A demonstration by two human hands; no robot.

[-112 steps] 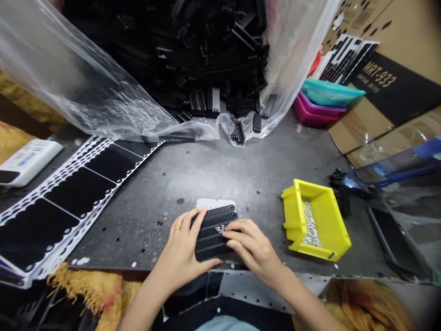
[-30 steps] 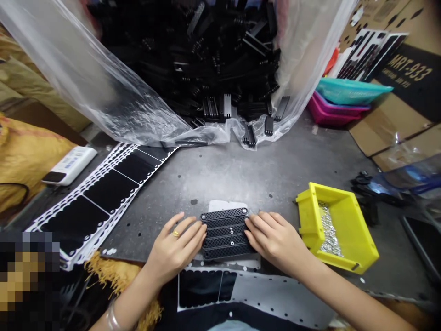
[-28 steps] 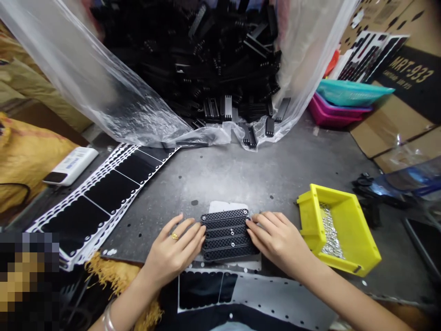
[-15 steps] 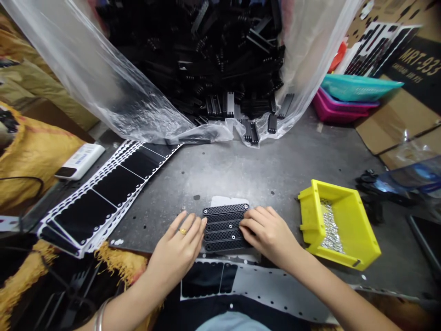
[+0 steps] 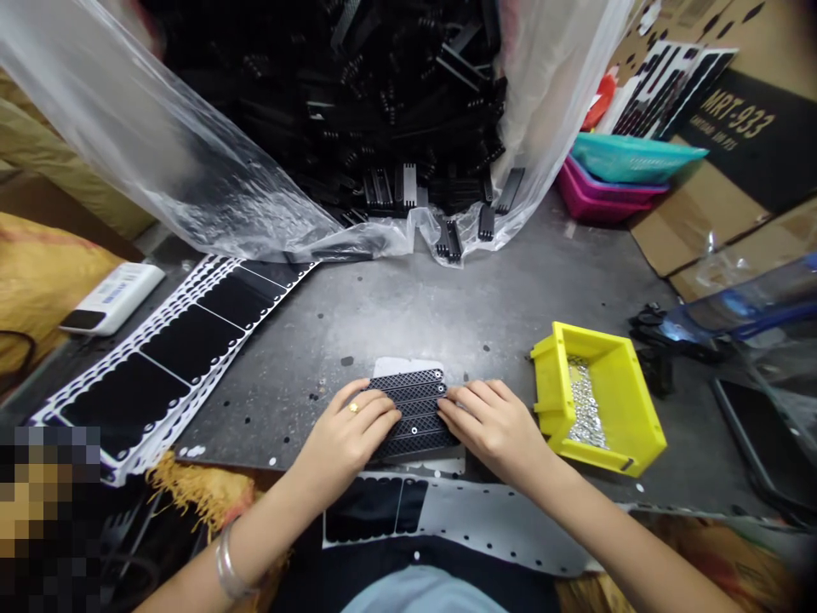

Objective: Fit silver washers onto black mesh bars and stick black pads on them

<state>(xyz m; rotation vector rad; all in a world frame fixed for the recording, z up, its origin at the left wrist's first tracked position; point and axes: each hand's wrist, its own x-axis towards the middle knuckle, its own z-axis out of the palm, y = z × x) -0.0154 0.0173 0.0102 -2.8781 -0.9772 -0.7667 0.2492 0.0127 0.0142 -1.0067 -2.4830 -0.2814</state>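
Black textured plastic strips (image 5: 408,413) lie side by side in a tight stack of four near the front edge of the steel-grey worktable (image 5: 408,315), about midway along it, on a white backing sheet (image 5: 399,368) whose top shows just past them. Both forearms reach in from the near edge, angled toward each other. The left hand (image 5: 345,430), with a gold ring (image 5: 353,407) on one finger and a silver bangle (image 5: 228,572) at the wrist, lies palm-down over the strips' left ends, fingers slightly curved. The right hand (image 5: 491,426) mirrors it from the other side, its fingers (image 5: 456,400) across the right ends. Together they clasp the strips between them, with no clenched fist, and their fingertips come close without touching.

Bare table stretches beyond the strips up to a clear plastic bag (image 5: 159,162) holding a heap of black plastic parts (image 5: 357,111). To the right, just past the right hand, stands a yellow bin (image 5: 613,426) of small silver rings (image 5: 584,404). To the left, well apart, lies a stack of black pads on white perforated liner (image 5: 191,340). Another liner sheet (image 5: 459,511) hangs over the near edge below the hands.
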